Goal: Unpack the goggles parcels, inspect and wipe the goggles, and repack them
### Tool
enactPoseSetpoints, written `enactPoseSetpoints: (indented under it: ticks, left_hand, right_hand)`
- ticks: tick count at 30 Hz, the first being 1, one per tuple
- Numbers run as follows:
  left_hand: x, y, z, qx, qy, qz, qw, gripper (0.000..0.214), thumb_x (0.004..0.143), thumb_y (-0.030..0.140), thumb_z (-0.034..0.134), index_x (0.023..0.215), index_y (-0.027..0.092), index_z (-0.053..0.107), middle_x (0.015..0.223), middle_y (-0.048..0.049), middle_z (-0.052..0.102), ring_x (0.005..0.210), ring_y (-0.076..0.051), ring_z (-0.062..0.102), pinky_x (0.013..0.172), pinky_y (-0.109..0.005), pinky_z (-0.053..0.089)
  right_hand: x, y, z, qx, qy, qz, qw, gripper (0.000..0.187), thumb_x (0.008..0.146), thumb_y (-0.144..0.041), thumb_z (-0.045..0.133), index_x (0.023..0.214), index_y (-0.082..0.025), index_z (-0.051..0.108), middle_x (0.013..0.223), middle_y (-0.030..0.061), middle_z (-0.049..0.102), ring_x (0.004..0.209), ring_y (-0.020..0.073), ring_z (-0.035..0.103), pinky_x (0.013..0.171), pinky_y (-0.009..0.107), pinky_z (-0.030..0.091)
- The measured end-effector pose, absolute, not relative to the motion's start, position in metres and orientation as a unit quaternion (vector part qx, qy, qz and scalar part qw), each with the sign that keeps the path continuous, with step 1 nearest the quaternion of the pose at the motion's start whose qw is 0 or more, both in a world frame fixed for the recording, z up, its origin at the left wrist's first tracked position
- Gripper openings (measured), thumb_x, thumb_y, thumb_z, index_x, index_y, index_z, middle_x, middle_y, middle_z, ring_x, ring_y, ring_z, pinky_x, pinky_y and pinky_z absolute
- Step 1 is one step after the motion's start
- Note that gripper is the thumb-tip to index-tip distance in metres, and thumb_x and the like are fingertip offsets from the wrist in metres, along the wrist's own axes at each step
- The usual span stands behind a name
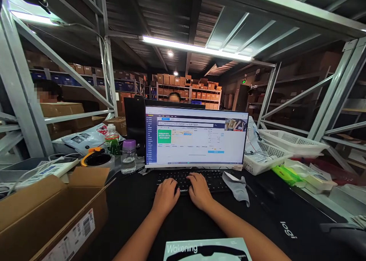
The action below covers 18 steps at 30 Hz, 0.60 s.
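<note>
Head view, single camera. Hands: 2, both the wearer's. Left hand (166, 192) rests on the left part of the keyboard (217, 179); right hand (199, 188) lies on its middle. Both hands are released, fingers loosely curved, palms down, with a narrow gap between them.

Keyboard: 1, black, lying on the dark desk mat (128, 215) directly in front of the monitor (194, 139). Monitor: 1, upright, lit; screen text too small to read. Grey cloth (239, 192): 1, crumpled, partly over the keyboard's right end. White "logi" lettering: 1 instance, on the mat at right.

Near edge: 1 pale box (207, 247) printed "Wakening", between the forearms, cut by the lower frame. Left: 1 open carton (34, 198), flaps raised, white label on its side.

Bottles: 2, left of the monitor; one green-labelled bottle (111, 141) with a white cap, one clear bottle (128, 162) with a purple lid, in front of it. Right: 2 white perforated baskets (297, 143), one farther back and to the right; 1 green packet (286, 174) nearer.

Other people: 2, partly hidden; one person (47, 91) behind a carton at left, one person (174, 97) behind the monitor.
</note>
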State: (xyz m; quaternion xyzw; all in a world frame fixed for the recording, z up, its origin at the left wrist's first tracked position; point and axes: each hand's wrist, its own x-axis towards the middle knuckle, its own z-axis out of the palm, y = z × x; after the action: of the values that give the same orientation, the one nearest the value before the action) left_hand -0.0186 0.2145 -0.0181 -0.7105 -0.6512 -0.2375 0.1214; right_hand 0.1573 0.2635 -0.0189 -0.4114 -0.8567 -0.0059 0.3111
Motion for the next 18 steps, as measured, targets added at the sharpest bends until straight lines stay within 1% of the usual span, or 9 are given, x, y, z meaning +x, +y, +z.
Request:
enactPoseSetpoints:
  ticks: [2, 4, 6, 7, 9, 11, 15, 18]
  left_hand:
    - [-0.019, 0.215, -0.018, -0.711, -0.652, -0.235, 0.121, 0.014, 0.095, 0.023, 0.062, 0.106, 0.015, 0.065, 0.111, -0.0061, 0.066, 0.106, -0.022, 0.063, 0.093, -0.044, 0.053]
    - [-0.019, 0.215, -0.019, -0.711, -0.653, -0.233, 0.121, 0.014, 0.095, 0.024, 0.062, 0.106, 0.015, 0.065, 0.111, -0.0062, 0.066, 0.106, -0.022, 0.063, 0.093, -0.044, 0.053]
    - [-0.02, 0.216, -0.02, -0.71, -0.653, -0.232, 0.122, 0.015, 0.095, 0.024, 0.062, 0.106, 0.015, 0.065, 0.111, -0.0063, 0.066, 0.106, -0.022, 0.063, 0.093, -0.044, 0.053]
    - [-0.02, 0.216, -0.02, -0.71, -0.653, -0.232, 0.123, 0.015, 0.095, 0.025, 0.062, 0.106, 0.015, 0.065, 0.111, -0.0062, 0.066, 0.106, -0.022, 0.063, 0.093, -0.044, 0.053]
    - [-0.02, 0.217, -0.021, -0.71, -0.653, -0.233, 0.124, 0.014, 0.095, 0.025, 0.062, 0.105, 0.015, 0.065, 0.111, -0.0061, 0.066, 0.106, -0.022, 0.063, 0.093, -0.044, 0.053]
    - [-0.021, 0.217, -0.021, -0.71, -0.653, -0.233, 0.125, 0.014, 0.095, 0.025, 0.062, 0.104, 0.015, 0.065, 0.11, -0.006, 0.066, 0.105, -0.022, 0.063, 0.092, -0.043, 0.054]
    - [-0.02, 0.217, -0.021, -0.71, -0.653, -0.233, 0.126, 0.014, 0.095, 0.026, 0.062, 0.104, 0.015, 0.065, 0.11, -0.0059, 0.066, 0.104, -0.021, 0.063, 0.092, -0.043, 0.053]
    - [-0.02, 0.216, -0.019, -0.709, -0.654, -0.231, 0.125, 0.014, 0.095, 0.026, 0.062, 0.104, 0.015, 0.065, 0.111, -0.0061, 0.066, 0.105, -0.022, 0.063, 0.092, -0.043, 0.053]
  right_hand:
    - [0.161, 0.266, -0.018, -0.44, -0.843, -0.011, 0.307, 0.041, 0.09, -0.015, 0.049, 0.129, -0.019, 0.061, 0.138, 0.0113, 0.06, 0.131, 0.0236, 0.051, 0.114, 0.039, 0.037]
    - [0.166, 0.271, -0.018, -0.488, -0.819, -0.017, 0.302, 0.037, 0.095, -0.023, 0.049, 0.129, -0.016, 0.062, 0.133, 0.016, 0.062, 0.126, 0.0292, 0.055, 0.11, 0.044, 0.04]
    - [0.172, 0.277, -0.018, -0.53, -0.795, -0.025, 0.293, 0.04, 0.097, -0.029, 0.05, 0.132, -0.014, 0.06, 0.126, 0.0193, 0.064, 0.122, 0.0335, 0.058, 0.11, 0.051, 0.038]
    - [0.175, 0.28, -0.017, -0.542, -0.788, -0.028, 0.289, 0.042, 0.098, -0.03, 0.049, 0.134, -0.013, 0.058, 0.123, 0.0196, 0.066, 0.12, 0.0338, 0.059, 0.112, 0.052, 0.035]
    - [0.179, 0.284, -0.016, -0.553, -0.784, -0.034, 0.281, 0.045, 0.1, -0.031, 0.046, 0.139, -0.01, 0.053, 0.118, 0.0184, 0.068, 0.118, 0.0316, 0.061, 0.117, 0.051, 0.027]
    - [0.181, 0.286, -0.015, -0.556, -0.783, -0.037, 0.276, 0.047, 0.101, -0.031, 0.042, 0.141, -0.008, 0.05, 0.116, 0.0176, 0.069, 0.116, 0.0301, 0.062, 0.12, 0.049, 0.023]
    - [0.182, 0.286, -0.013, -0.563, -0.78, -0.036, 0.27, 0.046, 0.099, -0.03, 0.046, 0.14, -0.009, 0.052, 0.121, 0.0189, 0.068, 0.12, 0.0323, 0.06, 0.118, 0.051, 0.025]
    - [0.182, 0.286, -0.014, -0.561, -0.781, -0.036, 0.272, 0.046, 0.099, -0.03, 0.046, 0.139, -0.009, 0.052, 0.12, 0.0196, 0.068, 0.119, 0.0332, 0.06, 0.117, 0.052, 0.026]
